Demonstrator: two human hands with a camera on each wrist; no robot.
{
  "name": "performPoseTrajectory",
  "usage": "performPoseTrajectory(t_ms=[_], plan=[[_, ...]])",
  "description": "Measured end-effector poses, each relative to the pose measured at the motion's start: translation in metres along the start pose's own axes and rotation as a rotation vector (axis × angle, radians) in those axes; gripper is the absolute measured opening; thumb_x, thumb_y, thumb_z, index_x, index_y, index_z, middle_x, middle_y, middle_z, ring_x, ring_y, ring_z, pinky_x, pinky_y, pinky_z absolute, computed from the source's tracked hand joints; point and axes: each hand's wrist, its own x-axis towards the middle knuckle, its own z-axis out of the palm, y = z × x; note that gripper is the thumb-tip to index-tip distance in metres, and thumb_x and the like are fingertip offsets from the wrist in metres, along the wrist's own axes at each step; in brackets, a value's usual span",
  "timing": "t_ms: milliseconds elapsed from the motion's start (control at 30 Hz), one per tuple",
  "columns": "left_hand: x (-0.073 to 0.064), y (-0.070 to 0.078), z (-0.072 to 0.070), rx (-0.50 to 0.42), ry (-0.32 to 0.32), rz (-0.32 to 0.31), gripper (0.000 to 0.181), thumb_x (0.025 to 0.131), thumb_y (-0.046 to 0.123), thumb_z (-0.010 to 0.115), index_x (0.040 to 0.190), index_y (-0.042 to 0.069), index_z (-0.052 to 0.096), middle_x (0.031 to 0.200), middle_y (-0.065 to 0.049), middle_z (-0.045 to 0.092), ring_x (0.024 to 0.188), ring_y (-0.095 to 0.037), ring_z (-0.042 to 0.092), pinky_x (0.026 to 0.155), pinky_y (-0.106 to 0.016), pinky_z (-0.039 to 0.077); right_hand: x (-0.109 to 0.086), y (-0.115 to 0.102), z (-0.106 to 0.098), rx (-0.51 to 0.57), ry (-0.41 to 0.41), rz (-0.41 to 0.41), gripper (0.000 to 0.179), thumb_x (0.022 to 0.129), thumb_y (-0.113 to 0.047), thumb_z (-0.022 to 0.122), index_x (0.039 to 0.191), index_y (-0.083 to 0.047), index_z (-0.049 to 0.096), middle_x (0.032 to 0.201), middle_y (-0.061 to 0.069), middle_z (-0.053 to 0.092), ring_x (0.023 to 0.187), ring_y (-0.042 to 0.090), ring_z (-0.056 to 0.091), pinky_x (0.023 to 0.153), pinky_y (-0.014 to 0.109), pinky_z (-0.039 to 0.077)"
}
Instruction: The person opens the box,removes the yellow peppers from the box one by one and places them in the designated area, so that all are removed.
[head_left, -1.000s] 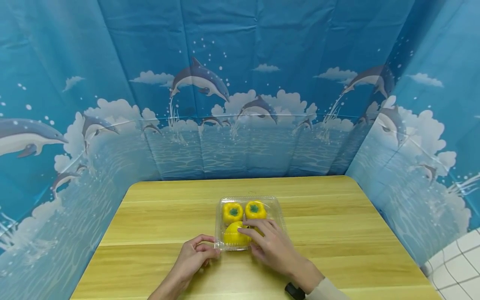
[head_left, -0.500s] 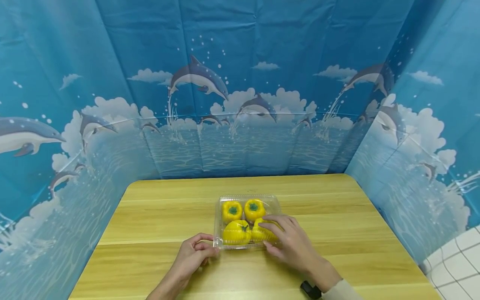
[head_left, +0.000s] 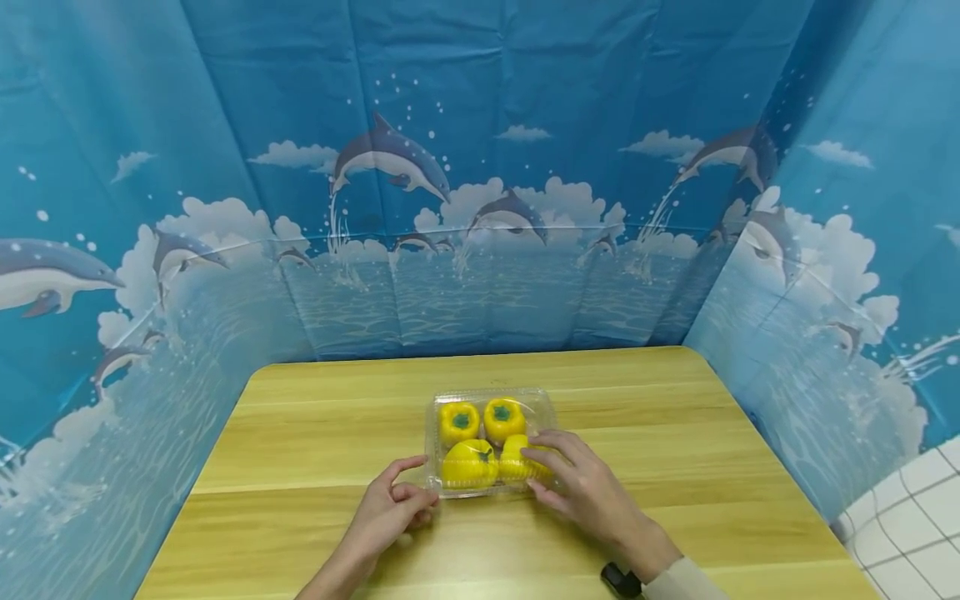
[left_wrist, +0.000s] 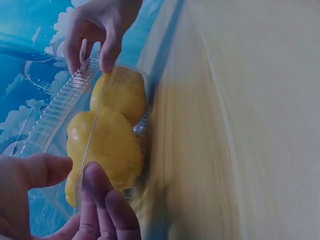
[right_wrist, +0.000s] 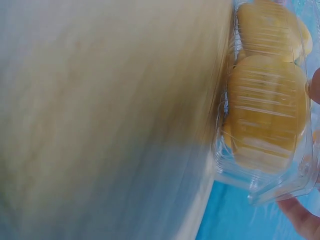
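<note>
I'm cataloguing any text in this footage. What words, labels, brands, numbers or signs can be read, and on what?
No readable text in any view.
Clear container: no lettering I can make out.
Dolphin curtain: pictures, no words seen.
Black wrist device: too small to read any marking.

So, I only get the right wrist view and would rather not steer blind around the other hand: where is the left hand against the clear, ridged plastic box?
Observer: The left hand is at the near left corner of the clear, ridged plastic box.
Operator: And what is inside, counting the part I can't see?
Observer: Four rounded yellow fruit-like pieces, two far and two near.
Operator: Which way do the far two face?
Observer: Their green leafy caps face up.
</note>
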Motion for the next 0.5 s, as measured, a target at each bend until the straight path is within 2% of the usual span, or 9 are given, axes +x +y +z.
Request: performPoseTrajectory(t_ms=[200, 400, 500], plan=[[0.0028, -0.0019, 0.0043, -0.02, -0.007, 0.018, 0.087, 0.105, 0.014, 0.087, 0.179, 0.008, 0.042, 0.095, -0.01, 0.082, 0.082, -0.021, 0.078, 0.075, -0.03, 0.067, -0.0003, -0.0001, 0.0017, 0.005, 0.017, -0.023, 0.04, 0.101, -0.017, 0.089, 0.14, -0.01, 0.082, 0.139, 0.013, 0.079, 0.13, 0.032, 0.076, 0.125, 0.026, 0.057], [0.0035, -0.0001, 0.0052, -0.048, -0.009, 0.005, 0.089, 0.103, 0.01, 0.087, 0.18, 0.01, 0.041, 0.093, -0.01, 0.081, 0.082, -0.021, 0.077, 0.073, -0.028, 0.065, 0.0001, 0.0027, 0.0005, 0.016, 0.034, -0.049, 0.06, 0.085, -0.001, 0.091, 0.143, -0.008, 0.08, 0.14, 0.014, 0.079, 0.127, 0.036, 0.077, 0.126, 0.022, 0.054], [0.0044, 0.0007, 0.0052, -0.045, -0.012, 0.003, 0.089, 0.103, 0.01, 0.086, 0.18, 0.011, 0.041, 0.094, -0.01, 0.083, 0.081, -0.021, 0.075, 0.072, -0.027, 0.063, 0.0004, 0.0036, -0.0025, 0.022, 0.022, -0.057, 0.064, 0.082, 0.003, 0.089, 0.144, -0.007, 0.079, 0.141, 0.013, 0.078, 0.126, 0.037, 0.077, 0.127, 0.02, 0.052]])
